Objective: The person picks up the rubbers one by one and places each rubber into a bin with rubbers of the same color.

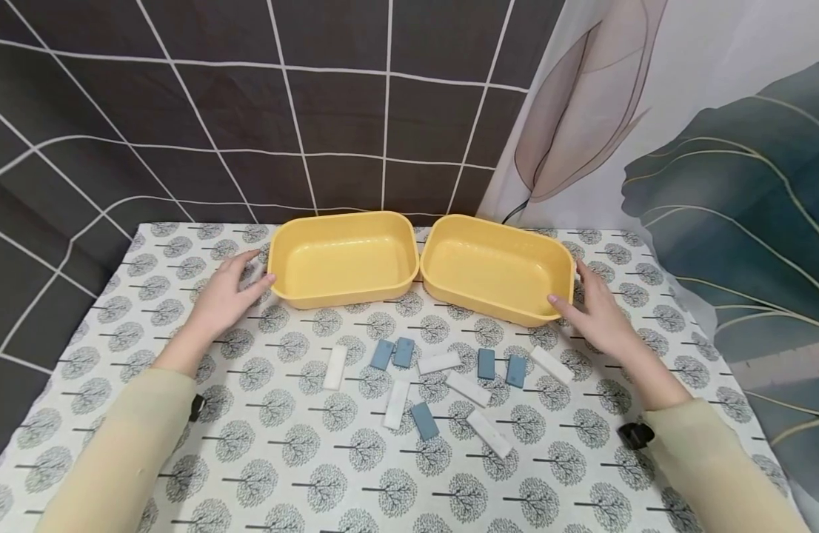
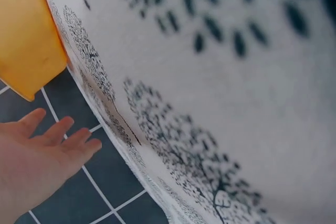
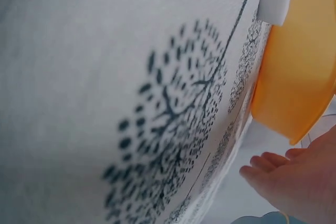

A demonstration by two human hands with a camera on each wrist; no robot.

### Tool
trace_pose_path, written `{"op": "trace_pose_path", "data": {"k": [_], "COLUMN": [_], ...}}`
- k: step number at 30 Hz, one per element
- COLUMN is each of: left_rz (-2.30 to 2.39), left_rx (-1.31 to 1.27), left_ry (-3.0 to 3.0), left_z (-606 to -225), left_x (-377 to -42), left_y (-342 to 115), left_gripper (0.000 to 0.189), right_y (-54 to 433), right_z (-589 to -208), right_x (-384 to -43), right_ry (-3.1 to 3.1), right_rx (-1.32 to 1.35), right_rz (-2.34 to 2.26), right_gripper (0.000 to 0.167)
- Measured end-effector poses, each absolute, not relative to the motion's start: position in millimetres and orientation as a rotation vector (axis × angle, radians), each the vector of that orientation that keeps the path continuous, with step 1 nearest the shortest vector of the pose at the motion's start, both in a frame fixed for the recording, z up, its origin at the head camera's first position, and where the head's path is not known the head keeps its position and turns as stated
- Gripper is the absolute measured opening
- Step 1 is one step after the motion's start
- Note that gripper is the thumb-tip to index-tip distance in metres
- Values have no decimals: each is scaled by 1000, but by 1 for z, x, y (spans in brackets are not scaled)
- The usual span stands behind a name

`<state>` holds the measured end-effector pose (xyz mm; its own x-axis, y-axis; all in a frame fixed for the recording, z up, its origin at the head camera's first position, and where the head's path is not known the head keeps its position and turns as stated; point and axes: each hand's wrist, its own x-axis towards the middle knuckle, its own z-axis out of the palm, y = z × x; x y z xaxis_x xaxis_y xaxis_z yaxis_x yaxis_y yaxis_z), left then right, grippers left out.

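Two yellow plastic trays stand side by side toward the back of the table: the left tray (image 1: 343,292) and the right tray (image 1: 483,300), their near ends meeting. At the left tray's outer end is my left hand (image 1: 224,297), fingers spread and relaxed, thumb by the rim. My right hand (image 1: 601,314) is at the right tray's outer end, its thumb overlapping the rim in the head view; the right wrist view shows its fingers (image 3: 262,165) loosely extended beside the tray. Whether either hand touches its tray is hard to tell.
In front of the trays lie several white blocks (image 1: 468,389) and several blue blocks (image 1: 424,421), scattered flat on a tree-print tablecloth (image 1: 269,474). A dark checked curtain (image 1: 336,111) hangs behind, and a leaf-patterned curtain (image 1: 736,192) hangs at the right.
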<state>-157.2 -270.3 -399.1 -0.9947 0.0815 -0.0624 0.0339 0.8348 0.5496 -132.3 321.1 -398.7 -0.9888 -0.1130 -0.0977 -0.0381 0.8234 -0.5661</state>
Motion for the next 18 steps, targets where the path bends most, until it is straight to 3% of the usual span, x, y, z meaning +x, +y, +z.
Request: {"op": "trace_pose_path", "data": {"k": [12, 18], "left_rz": [1574, 1684], "left_rx": [92, 42], "left_ry": [2485, 2344], "left_z": [-407, -407], "left_x": [-165, -168], "left_y": [-265, -262], "left_gripper": [72, 72], "right_y": [324, 329], "right_z": [-402, -404], "right_x": [-133, -139], "right_ry": [2673, 2604], "right_rx": [-190, -170], "right_rz": [-1265, -1331], "right_gripper": [86, 83]}}
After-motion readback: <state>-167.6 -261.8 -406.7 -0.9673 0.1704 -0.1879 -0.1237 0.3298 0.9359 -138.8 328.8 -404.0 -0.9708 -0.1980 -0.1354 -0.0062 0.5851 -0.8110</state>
